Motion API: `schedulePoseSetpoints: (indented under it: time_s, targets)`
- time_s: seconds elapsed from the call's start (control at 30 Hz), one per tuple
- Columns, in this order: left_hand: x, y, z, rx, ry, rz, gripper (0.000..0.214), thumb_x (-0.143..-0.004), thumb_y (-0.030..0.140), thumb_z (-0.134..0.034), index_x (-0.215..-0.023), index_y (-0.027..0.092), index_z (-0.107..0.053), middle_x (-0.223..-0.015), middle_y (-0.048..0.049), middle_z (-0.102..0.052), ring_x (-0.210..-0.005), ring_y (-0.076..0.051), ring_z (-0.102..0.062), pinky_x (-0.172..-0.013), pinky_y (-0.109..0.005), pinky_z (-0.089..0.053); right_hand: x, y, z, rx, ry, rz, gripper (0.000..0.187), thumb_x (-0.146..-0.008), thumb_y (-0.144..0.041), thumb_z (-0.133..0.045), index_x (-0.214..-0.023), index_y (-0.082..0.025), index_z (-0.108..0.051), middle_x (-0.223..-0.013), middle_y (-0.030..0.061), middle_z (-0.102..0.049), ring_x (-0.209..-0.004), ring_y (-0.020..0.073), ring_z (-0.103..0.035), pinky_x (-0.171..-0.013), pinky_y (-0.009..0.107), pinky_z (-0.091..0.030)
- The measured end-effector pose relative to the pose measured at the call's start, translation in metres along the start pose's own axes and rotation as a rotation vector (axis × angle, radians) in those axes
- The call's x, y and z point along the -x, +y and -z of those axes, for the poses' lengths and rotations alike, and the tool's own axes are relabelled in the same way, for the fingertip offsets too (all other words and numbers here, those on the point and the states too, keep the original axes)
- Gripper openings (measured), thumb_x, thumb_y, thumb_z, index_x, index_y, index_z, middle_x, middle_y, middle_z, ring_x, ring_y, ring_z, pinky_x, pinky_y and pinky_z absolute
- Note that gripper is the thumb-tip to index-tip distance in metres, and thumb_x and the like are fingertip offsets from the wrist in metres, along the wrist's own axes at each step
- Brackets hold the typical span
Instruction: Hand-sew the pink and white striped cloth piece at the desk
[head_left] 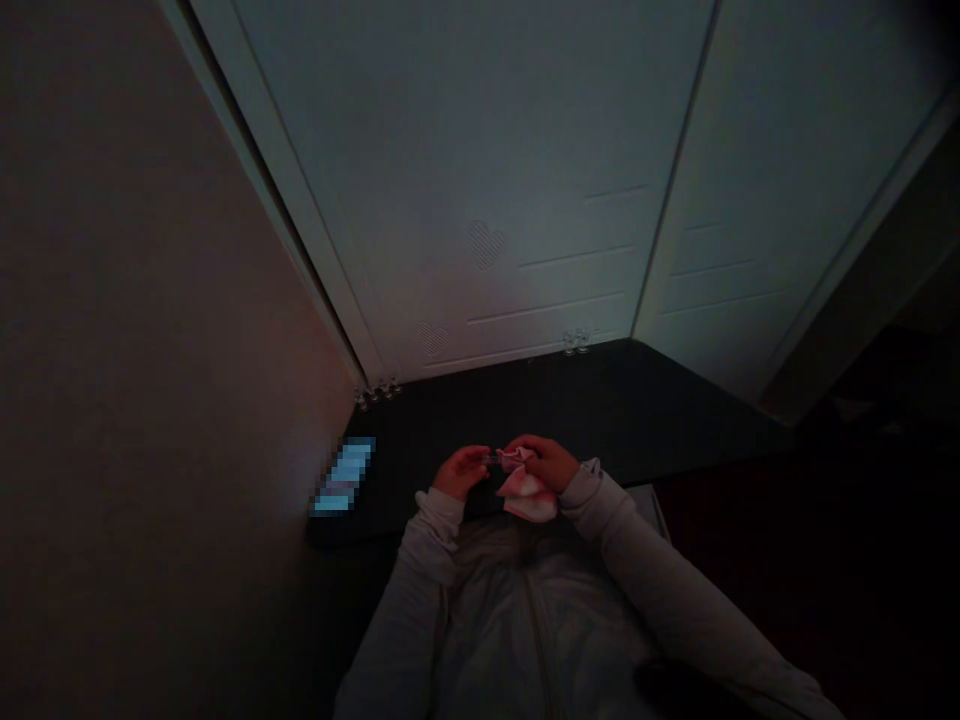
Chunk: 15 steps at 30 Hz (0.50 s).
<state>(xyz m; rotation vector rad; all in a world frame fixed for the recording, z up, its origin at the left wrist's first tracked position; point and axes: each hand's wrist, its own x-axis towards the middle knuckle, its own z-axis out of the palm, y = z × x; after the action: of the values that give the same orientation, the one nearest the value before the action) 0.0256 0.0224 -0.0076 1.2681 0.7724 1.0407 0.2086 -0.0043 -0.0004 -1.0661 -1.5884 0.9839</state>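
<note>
My left hand (462,472) pinches one end of a small clear glass (491,460) between thumb and fingers. The glass lies sideways between my two hands. My right hand (553,464) is closed on a pink and white cloth (531,497). Part of the cloth is bunched against the other end of the glass, and the rest hangs below my right fingers. The cloth hides that end of the glass, and the dim light blurs the details. Both hands are above the near part of a dark table (465,410).
Several small clear glasses (377,390) stand at the table's back left corner. Two more small glasses (576,341) stand farther right, against the white panelled doors (480,130). A lit, pixelated screen (343,478) lies at the left edge beside the wall (165,350).
</note>
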Motion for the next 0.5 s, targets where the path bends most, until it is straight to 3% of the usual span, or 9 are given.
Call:
schedulePoseSetpoints:
  time_s: [0.3,0.5]
  targets:
    - [-0.0026,-0.0042,0.0035,0.04,0.001,-0.044,0.035,-0.043,0.015,-0.072,-0.075,0.013,-0.059,-0.094,-0.0079,-0.06,-0.086,-0.018,-0.056,-0.083,-0.037,-0.038,0.0007,0.0009,-0.0007,-0.015,-0.035,-0.002,0.03,-0.059,-0.008,-0.041,-0.083,-0.016,-0.058,-0.081,0.0017,-0.06,-0.078,0.0144,-0.053,-0.073,0.027,-0.04]
    - [-0.0041,-0.0025,0.0001,0.082,0.11,0.066,0.042,-0.044,0.023,-0.072,-0.082,0.014,-0.057,-0.089,-0.0069,-0.06,-0.076,-0.017,-0.057,-0.069,-0.033,-0.046,0.0011,-0.0013,-0.0014,0.014,-0.02,-0.007,0.03,-0.06,-0.009,-0.04,-0.083,-0.016,-0.058,-0.08,0.0016,-0.059,-0.079,0.0145,-0.052,-0.072,0.026,-0.04]
